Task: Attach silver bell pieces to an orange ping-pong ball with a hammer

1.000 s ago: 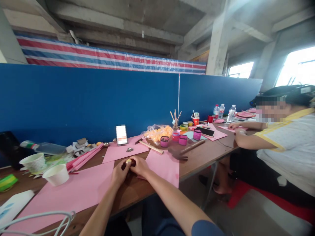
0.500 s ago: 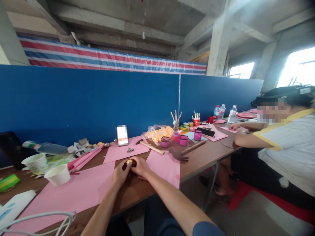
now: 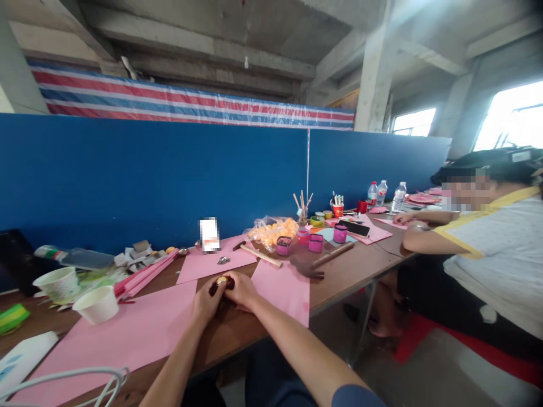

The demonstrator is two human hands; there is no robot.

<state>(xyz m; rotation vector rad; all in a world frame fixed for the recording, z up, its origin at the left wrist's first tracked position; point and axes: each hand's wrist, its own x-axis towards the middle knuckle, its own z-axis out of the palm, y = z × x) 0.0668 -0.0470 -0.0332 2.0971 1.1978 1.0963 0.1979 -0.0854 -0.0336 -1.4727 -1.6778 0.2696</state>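
Observation:
My left hand (image 3: 206, 301) and my right hand (image 3: 241, 289) meet over the brown table, near its front edge. Between them they hold a small dark red object with a round yellowish top (image 3: 222, 280). The fingers of both hands are closed around its sides. Pink paper (image 3: 139, 322) lies to the left of my hands, and another pink sheet (image 3: 284, 291) lies to the right. Just beyond them, a little pile of metal bits (image 3: 223, 260) rests on a third pink sheet (image 3: 193, 264).
A wooden-handled hammer (image 3: 263, 256), a larger hammer (image 3: 333, 256), purple containers (image 3: 315, 243) and a bag of orange balls (image 3: 274, 230) lie ahead and right. Paper cups (image 3: 97, 305) and a white cable (image 3: 76, 373) are at left. A person (image 3: 500, 249) sits at right.
The view has shifted very slightly. Both hands stay together around the dark red object, with no clear change of grip.

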